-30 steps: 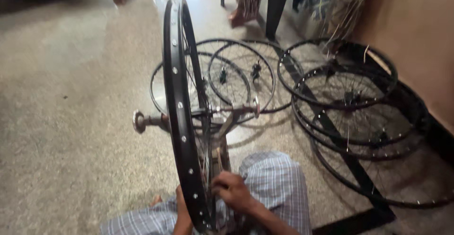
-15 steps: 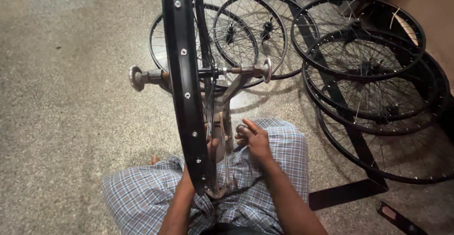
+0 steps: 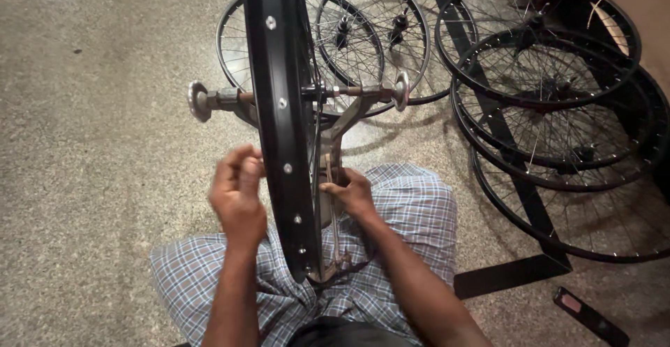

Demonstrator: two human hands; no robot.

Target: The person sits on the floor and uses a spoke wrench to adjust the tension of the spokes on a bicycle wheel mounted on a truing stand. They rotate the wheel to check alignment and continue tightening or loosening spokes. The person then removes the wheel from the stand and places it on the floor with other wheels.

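Rim [image 3: 279, 109] upright between left hand [image 3: 239, 195], right hand [image 3: 354, 192].

No packages, labels or signs are seen. One small flat dark device [image 3: 590, 316] with a reddish face, possibly a screen, lies on the floor [image 3: 105, 179] at lower right; this cannot be told for certain.
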